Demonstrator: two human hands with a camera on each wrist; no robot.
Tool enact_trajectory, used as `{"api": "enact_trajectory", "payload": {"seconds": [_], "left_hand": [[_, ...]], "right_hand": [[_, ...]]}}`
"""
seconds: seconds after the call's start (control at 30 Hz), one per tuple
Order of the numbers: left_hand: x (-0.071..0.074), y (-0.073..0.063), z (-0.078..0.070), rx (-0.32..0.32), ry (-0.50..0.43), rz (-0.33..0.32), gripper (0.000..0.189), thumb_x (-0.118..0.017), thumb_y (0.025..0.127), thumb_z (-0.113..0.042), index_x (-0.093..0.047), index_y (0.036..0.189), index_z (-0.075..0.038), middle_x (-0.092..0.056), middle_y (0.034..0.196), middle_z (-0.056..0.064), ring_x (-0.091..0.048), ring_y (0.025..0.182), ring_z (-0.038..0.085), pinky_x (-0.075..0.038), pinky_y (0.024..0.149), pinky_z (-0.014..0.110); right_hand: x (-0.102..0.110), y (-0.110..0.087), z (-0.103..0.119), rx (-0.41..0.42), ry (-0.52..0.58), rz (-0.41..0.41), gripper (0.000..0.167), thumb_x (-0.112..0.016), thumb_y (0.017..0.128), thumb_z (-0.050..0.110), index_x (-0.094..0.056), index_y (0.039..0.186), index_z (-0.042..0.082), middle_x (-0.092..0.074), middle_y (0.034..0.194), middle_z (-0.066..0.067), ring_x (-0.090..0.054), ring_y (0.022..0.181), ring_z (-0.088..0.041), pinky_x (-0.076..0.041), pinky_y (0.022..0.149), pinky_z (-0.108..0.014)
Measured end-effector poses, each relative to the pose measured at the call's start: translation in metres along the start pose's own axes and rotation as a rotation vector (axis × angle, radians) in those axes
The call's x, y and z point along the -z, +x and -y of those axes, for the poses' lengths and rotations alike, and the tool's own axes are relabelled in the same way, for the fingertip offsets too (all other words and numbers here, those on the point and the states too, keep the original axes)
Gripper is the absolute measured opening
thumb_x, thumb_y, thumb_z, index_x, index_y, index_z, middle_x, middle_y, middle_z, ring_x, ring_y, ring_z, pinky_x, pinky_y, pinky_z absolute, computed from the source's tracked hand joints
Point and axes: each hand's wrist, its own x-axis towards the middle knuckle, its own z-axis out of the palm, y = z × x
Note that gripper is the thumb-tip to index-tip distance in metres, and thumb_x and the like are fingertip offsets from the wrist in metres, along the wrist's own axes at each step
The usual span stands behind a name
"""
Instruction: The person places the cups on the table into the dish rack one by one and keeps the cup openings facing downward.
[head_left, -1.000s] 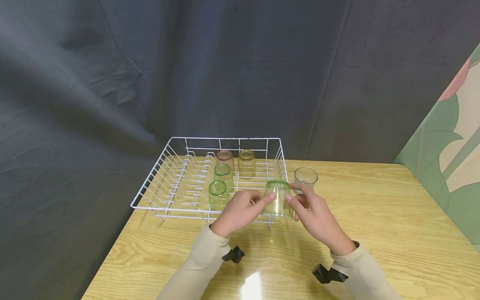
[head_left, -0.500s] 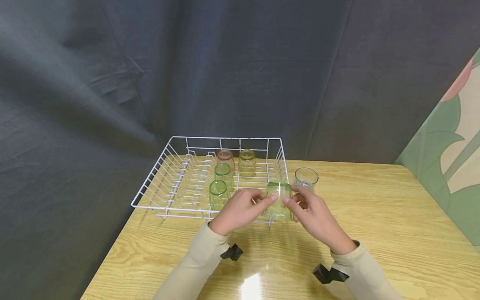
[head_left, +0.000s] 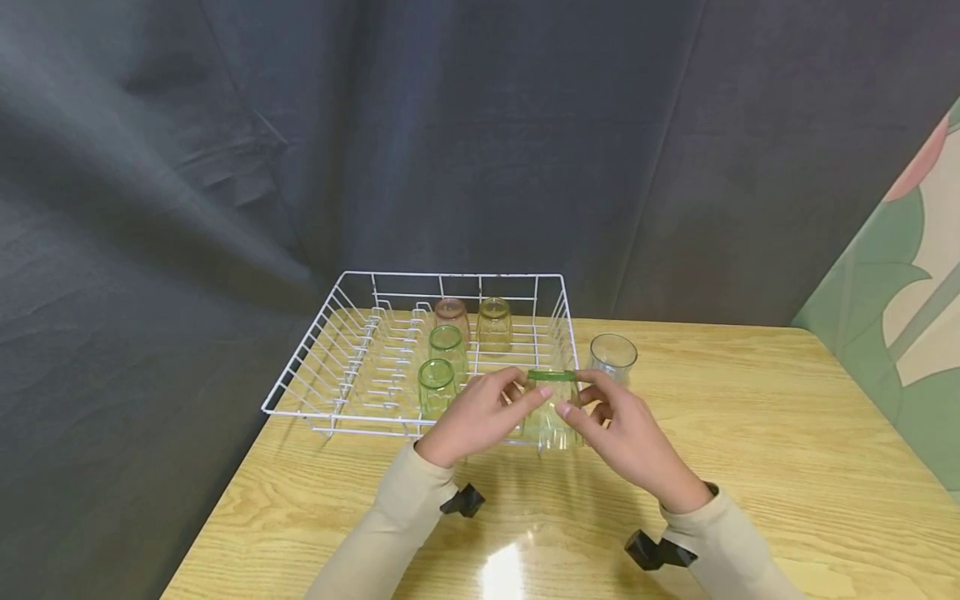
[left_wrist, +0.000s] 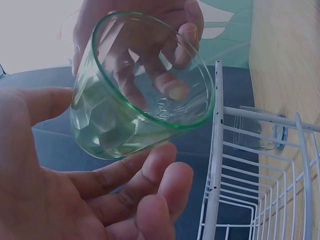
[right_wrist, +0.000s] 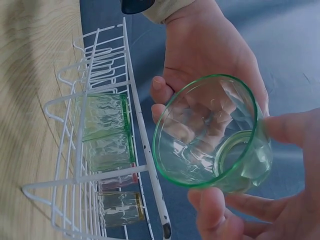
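Note:
A pale green drinking glass is held upside down between both hands, close over the front right part of the white wire dish rack. My left hand grips its left side, thumb toward me and fingers behind. From the right, my right hand pinches the same glass near its base. Both wrist views look into its open mouth, past the green rim. Inside the rack, two more green glasses stand base up in a row, with a pink glass and an amber glass behind them.
A clear glass stands on the wooden table, just right of the rack. Wire prongs fill the rack's left half. Dark cloth hangs behind the table, and a patterned panel stands at the right.
The held glass has tilted, so its base now shows nearly edge-on, and it sits slightly lower. My right thumb has slid a little left. The other glasses have stayed put.

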Motion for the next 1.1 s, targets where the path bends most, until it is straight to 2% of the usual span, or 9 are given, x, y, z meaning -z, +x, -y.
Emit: {"api": "enact_trajectory", "payload": {"seconds": [0.33, 0.6, 0.8, 0.97, 1.1], "left_hand": [[0.0009, -0.0003, -0.0014, -0.003, -0.026, 0.002, 0.047, -0.053, 0.099, -0.056, -0.066, 0.112, -0.013, -0.068, 0.093, -0.003, -0.063, 0.079, 0.009, -0.052, 0.068, 0.029], [0.0021, -0.0019, -0.0008, -0.002, -0.030, 0.032, 0.057, -0.053, 0.099, -0.055, -0.058, 0.132, -0.009, -0.067, 0.101, -0.002, -0.063, 0.080, 0.009, -0.052, 0.072, 0.028], [0.0041, -0.0022, -0.0016, -0.009, -0.015, 0.050, 0.057, -0.053, 0.099, -0.055, -0.056, 0.136, -0.011, -0.066, 0.104, -0.002, -0.063, 0.079, 0.008, -0.052, 0.070, 0.027], [0.0055, -0.0020, -0.0046, -0.034, -0.016, 0.024, 0.051, -0.056, 0.098, -0.054, -0.058, 0.134, -0.018, -0.065, 0.105, -0.004, -0.063, 0.082, 0.010, -0.053, 0.069, 0.027], [0.0050, -0.0013, -0.0075, -0.054, 0.001, -0.027, 0.052, -0.063, 0.093, -0.055, -0.059, 0.132, -0.020, -0.062, 0.111, -0.005, -0.060, 0.092, 0.012, -0.051, 0.075, 0.028]], "right_hand": [[0.0006, -0.0008, 0.0017, 0.010, -0.044, 0.006, 0.046, -0.067, 0.096, 0.038, -0.061, 0.128, 0.006, -0.067, 0.103, -0.007, -0.055, 0.061, -0.012, -0.044, 0.047, -0.028], [0.0009, -0.0006, 0.0017, 0.011, -0.064, 0.015, 0.042, -0.067, 0.096, 0.039, -0.064, 0.121, 0.007, -0.066, 0.100, -0.006, -0.052, 0.057, -0.011, -0.043, 0.045, -0.029], [0.0016, -0.0005, 0.0017, 0.003, -0.057, 0.015, 0.046, -0.068, 0.095, 0.041, -0.062, 0.125, 0.007, -0.065, 0.107, -0.010, -0.054, 0.060, -0.013, -0.044, 0.047, -0.029], [0.0007, -0.0008, 0.0003, 0.027, -0.031, -0.002, 0.051, -0.072, 0.093, 0.038, -0.058, 0.132, 0.008, -0.063, 0.115, -0.013, -0.056, 0.064, -0.013, -0.046, 0.049, -0.029], [-0.0017, -0.0002, -0.0027, 0.065, -0.016, -0.024, 0.049, -0.075, 0.090, 0.033, -0.059, 0.131, 0.010, -0.062, 0.114, -0.011, -0.058, 0.066, -0.013, -0.047, 0.050, -0.028]]}}
